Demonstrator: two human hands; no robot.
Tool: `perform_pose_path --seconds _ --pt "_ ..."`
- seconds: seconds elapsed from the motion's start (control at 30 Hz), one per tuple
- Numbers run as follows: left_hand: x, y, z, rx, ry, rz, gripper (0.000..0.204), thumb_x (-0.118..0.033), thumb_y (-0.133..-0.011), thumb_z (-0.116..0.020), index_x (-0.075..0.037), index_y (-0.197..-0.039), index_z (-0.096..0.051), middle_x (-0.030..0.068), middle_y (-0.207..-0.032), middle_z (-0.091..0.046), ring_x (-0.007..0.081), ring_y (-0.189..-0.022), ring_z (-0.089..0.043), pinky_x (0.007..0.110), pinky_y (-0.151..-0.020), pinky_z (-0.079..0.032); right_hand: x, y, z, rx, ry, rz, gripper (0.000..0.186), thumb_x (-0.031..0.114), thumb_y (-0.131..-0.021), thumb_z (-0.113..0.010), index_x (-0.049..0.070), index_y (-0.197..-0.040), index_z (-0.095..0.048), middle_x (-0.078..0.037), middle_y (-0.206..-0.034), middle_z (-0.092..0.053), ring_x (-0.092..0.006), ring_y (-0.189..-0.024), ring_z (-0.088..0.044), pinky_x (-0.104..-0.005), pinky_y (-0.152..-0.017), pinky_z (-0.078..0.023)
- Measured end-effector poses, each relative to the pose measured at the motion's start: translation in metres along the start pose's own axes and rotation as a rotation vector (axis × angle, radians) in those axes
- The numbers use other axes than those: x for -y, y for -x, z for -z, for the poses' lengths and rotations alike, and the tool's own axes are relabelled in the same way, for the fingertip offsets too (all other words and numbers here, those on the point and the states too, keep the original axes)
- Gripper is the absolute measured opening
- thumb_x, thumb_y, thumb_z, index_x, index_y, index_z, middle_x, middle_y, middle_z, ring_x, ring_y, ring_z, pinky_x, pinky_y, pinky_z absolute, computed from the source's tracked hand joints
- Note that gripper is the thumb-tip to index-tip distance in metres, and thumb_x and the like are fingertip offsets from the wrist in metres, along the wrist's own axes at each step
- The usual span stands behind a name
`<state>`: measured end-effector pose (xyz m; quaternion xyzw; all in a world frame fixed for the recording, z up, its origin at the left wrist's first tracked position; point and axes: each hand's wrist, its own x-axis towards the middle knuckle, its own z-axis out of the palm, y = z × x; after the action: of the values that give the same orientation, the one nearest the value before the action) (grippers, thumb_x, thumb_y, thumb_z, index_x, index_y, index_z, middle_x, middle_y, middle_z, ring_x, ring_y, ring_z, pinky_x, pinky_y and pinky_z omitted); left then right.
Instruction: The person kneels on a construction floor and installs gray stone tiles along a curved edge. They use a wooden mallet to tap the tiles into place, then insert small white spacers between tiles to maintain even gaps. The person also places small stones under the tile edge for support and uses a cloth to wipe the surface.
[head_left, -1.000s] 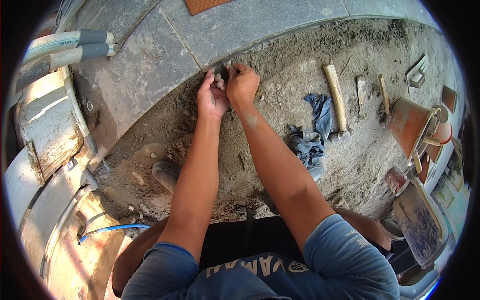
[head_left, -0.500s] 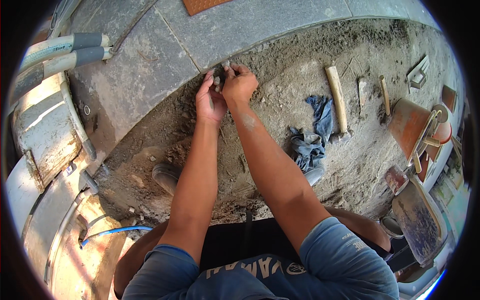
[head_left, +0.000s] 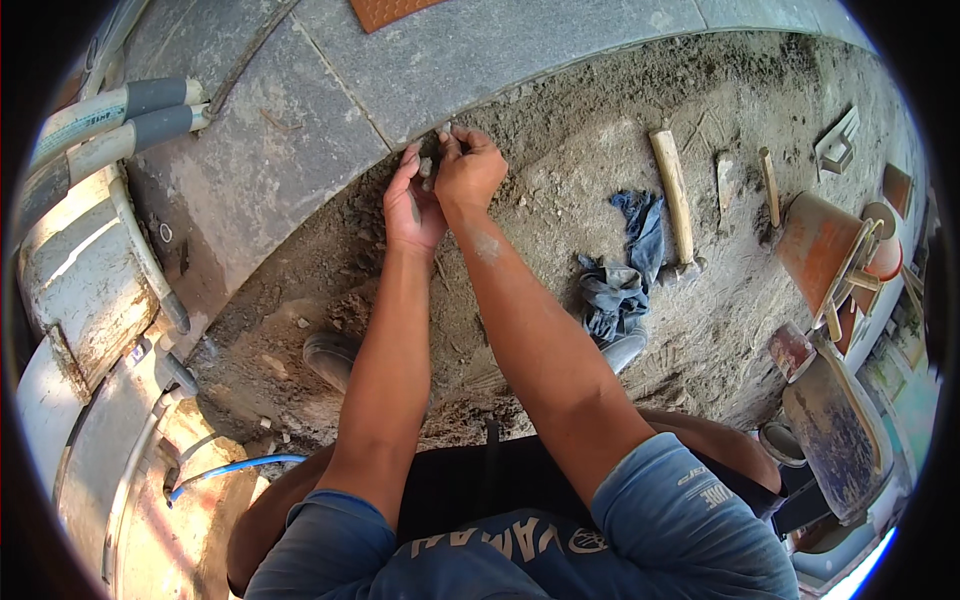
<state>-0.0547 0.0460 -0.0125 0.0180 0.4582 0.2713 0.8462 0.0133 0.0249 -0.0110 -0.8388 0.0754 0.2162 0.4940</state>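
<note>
Side by side, both my hands work at the edge of the grey paving slab (head_left: pixel 290 130). My left hand (head_left: pixel 412 212) is cupped, palm up, with a few small grey stones (head_left: pixel 427 168) held against its fingers. My right hand (head_left: pixel 472 178) is closed in a pinch on a small stone chip (head_left: pixel 446 130) at the slab's edge, near a joint between slabs. Its fingers partly hide the chip. Loose sandy soil (head_left: pixel 560 160) lies under and around both hands.
To the right lie a blue rag (head_left: pixel 615 290), a wooden-handled hammer (head_left: pixel 672 200), a chisel-like tool (head_left: pixel 768 188) and a metal trowel (head_left: pixel 838 145). An orange bucket (head_left: pixel 818 240) stands beyond. At the left are a wheelbarrow-like metal tub (head_left: pixel 90 270) with grey-gripped handles and a blue hose (head_left: pixel 235 465).
The view has shifted slightly, so the slabs and tub sit a little further left. Both hands stay at the slab edge, the right still pinching the chip.
</note>
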Motion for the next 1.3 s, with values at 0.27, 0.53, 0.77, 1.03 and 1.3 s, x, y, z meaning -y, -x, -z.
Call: perform_pose_path --seconds 0.27,0.53,0.77,1.03,1.3 --pt "-0.003 0.006 -0.004 0.052 -0.047 -0.002 0.044 -0.014 -0.084 -0.051 -0.006 -0.127 -0.045 0.0121 -0.127 -0.051 0.0262 -0.116 -0.049 0.039 -0.1 -0.038 -0.002 0.003 -0.001 -0.044 0.088 0.145 0.011 0.005 -0.077 -0.067 -0.002 -0.085 -0.066 -0.016 -0.076 -0.066 -0.0238 -0.067 -0.064 -0.032 -0.064 -0.049" --pt "0.007 0.004 -0.013 0.07 -0.054 -0.003 0.043 -0.014 -0.08 -0.055 -0.008 -0.122 -0.05 0.0065 -0.109 -0.058 0.0202 -0.098 -0.055 0.034 -0.09 -0.044 -0.006 -0.005 0.007 -0.007 0.033 0.154 0.008 0.005 -0.076 -0.064 0.0 -0.081 -0.065 -0.019 -0.079 -0.063 -0.0345 -0.073 -0.061 -0.0383 -0.068 -0.048" --pt "-0.01 -0.025 0.033 0.51 0.146 0.132 0.04 -0.013 -0.082 -0.054 -0.006 -0.12 -0.051 0.0079 -0.116 -0.058 0.0186 -0.093 -0.057 0.03 -0.084 -0.046 0.005 0.004 0.009 0.059 -0.047 0.111 0.009 0.007 -0.076 -0.064 -0.002 -0.081 -0.064 -0.021 -0.079 -0.062 -0.0365 -0.073 -0.06 -0.0393 -0.067 -0.048" --pt "-0.005 -0.004 0.009 0.148 -0.008 0.027 0.046 -0.013 -0.08 -0.054 -0.006 -0.126 -0.048 0.0035 -0.106 -0.061 0.0123 -0.073 -0.052 0.025 -0.072 -0.046 0.001 0.002 0.006 -0.014 0.117 0.275 0.008 0.008 -0.076 -0.064 0.001 -0.074 -0.061 -0.019 -0.076 -0.06 -0.0366 -0.072 -0.058 -0.0421 -0.065 -0.046" --pt "-0.007 -0.004 0.018 0.226 0.006 0.058 0.049 -0.013 -0.079 -0.055 -0.005 -0.127 -0.047 0.0033 -0.105 -0.061 0.0115 -0.072 -0.052 0.023 -0.069 -0.045 0.0 0.001 0.006 -0.003 0.119 0.309 0.007 0.006 -0.075 -0.065 0.001 -0.074 -0.06 -0.018 -0.073 -0.06 -0.0357 -0.069 -0.059 -0.04 -0.063 -0.046"
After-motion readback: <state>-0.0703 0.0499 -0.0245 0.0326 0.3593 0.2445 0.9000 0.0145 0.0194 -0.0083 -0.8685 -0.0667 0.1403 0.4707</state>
